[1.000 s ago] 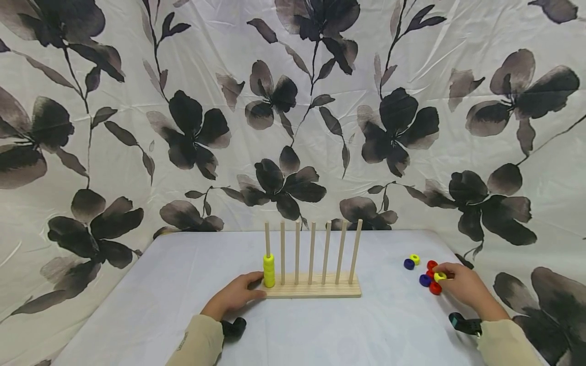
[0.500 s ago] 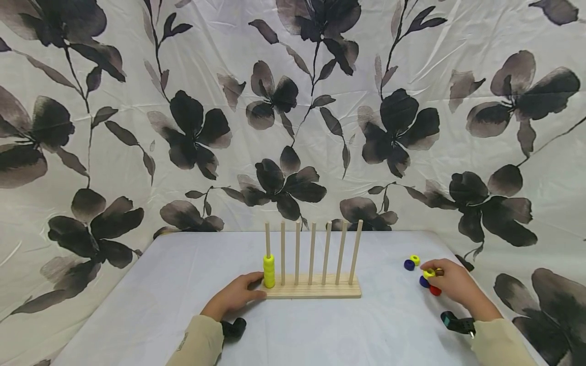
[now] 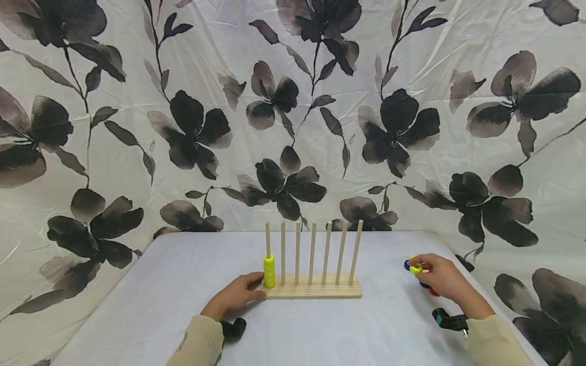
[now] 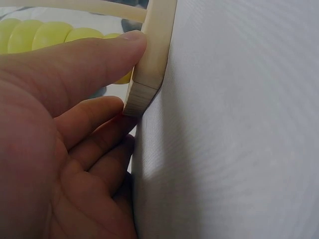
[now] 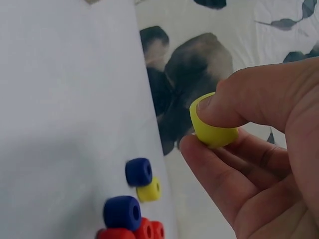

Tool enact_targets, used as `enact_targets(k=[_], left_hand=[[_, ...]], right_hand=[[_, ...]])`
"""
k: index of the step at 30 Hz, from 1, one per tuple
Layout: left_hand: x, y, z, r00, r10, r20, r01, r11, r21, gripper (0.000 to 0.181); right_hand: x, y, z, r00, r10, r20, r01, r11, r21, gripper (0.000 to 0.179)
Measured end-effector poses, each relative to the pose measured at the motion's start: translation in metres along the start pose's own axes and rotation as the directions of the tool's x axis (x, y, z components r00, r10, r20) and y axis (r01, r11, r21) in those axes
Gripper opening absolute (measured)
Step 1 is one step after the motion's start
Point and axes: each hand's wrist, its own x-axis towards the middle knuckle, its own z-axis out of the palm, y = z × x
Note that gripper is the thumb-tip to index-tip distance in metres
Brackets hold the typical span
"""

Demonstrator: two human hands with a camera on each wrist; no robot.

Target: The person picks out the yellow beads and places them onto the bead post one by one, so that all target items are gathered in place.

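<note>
A wooden peg stand [image 3: 316, 291] with a row of several upright pegs sits mid-table. Its leftmost peg carries a stack of yellow beads [image 3: 269, 272]; the other pegs are bare. My left hand [image 3: 234, 296] holds the stand's left end, thumb on the base [image 4: 152, 50] and fingers at its end. Off to the right, my right hand [image 3: 444, 277] pinches a yellow bead [image 5: 214, 130] between thumb and fingers, raised above the loose beads. Below it lie two blue beads [image 5: 138, 172], a yellow one [image 5: 150, 190] and several red beads [image 5: 144, 229], partly hidden by the hand in the head view.
A white cloth [image 3: 183, 264] covers the table. Its right edge runs close beside the loose beads. Behind hangs a floral curtain [image 3: 220, 51]. Each wrist wears a dark camera, such as the right wrist camera [image 3: 448, 320].
My right hand has lifted the yellow bead from the loose pile and carried it left, now overlapping the farther blue and yellow beads. The left hand and peg stand have stayed put.
</note>
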Motion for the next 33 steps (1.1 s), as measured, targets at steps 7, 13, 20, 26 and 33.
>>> enact_targets(k=[7,13,20,26,33], left_hand=[[-0.001,0.001,0.000,1.000,0.001,-0.001,-0.001,1.000,-0.004,0.063],[-0.002,0.002,0.000,1.000,-0.001,0.002,0.001,1.000,-0.003,0.063],[-0.002,0.002,0.000,1.000,0.004,-0.002,-0.004,1.000,0.001,0.062],[-0.001,0.001,0.000,1.000,0.001,-0.002,-0.001,1.000,-0.005,0.062],[0.000,0.000,0.000,1.000,0.007,-0.002,-0.007,1.000,-0.004,0.063]], right_hand=[[0.001,-0.013,0.002,0.999,0.011,0.041,-0.014,0.998,0.068,0.028],[0.000,-0.021,0.006,0.997,-0.070,0.022,0.070,0.997,0.040,0.024],[0.001,-0.032,0.008,0.995,-0.101,-0.002,0.101,0.995,0.013,0.020],[0.000,-0.041,0.008,0.995,-0.097,-0.011,0.097,0.995,0.013,0.021],[-0.002,-0.051,0.006,0.992,-0.127,-0.011,0.127,0.991,0.030,0.022]])
